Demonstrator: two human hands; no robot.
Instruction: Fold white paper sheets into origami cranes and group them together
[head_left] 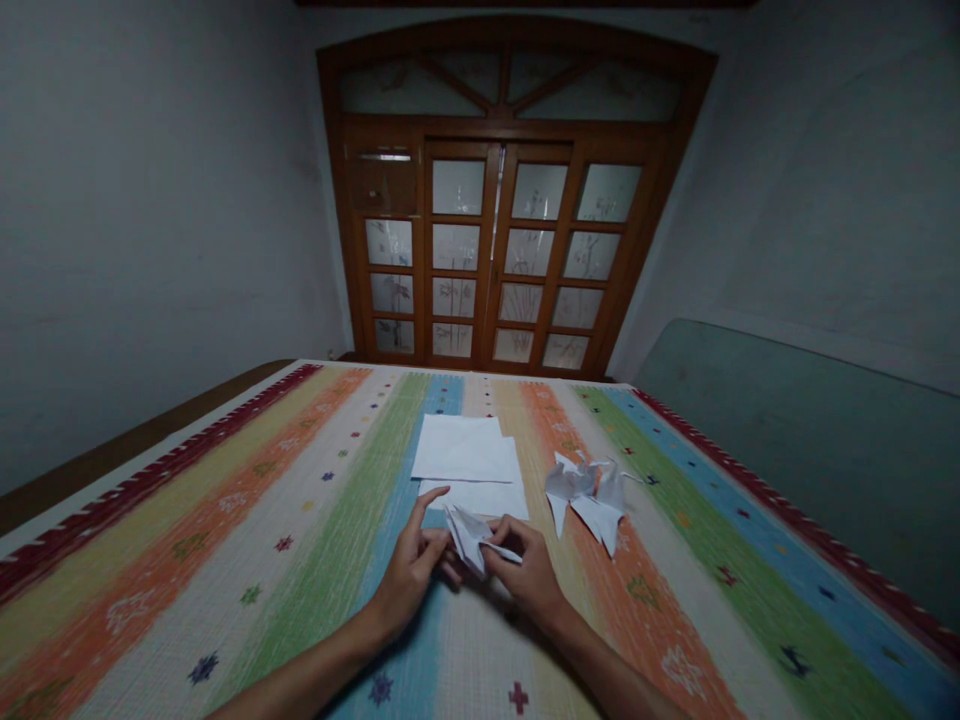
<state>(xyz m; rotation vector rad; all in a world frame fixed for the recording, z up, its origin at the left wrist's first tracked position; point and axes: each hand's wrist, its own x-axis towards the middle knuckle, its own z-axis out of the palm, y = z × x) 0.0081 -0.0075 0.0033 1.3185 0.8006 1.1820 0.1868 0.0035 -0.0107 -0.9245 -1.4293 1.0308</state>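
A folded piece of white paper (466, 535) with several pointed layers is held between my two hands above the table. My right hand (525, 570) pinches its right side between thumb and fingers. On the left edge, my left hand (412, 570) grips with the thumb and lower fingers, while its index finger stretches up and away. Just beyond my hands lie white paper sheets (461, 448), one overlapping another. To the right of my right hand rest several folded paper figures (589, 495) with pointed tips, bunched together.
A striped, patterned tablecloth (300, 560) covers the long table. Wooden doors with glass panes (495, 250) stand beyond its far end. A pale green board (810, 430) leans along the right wall, and a brown edge (135, 440) runs along the left.
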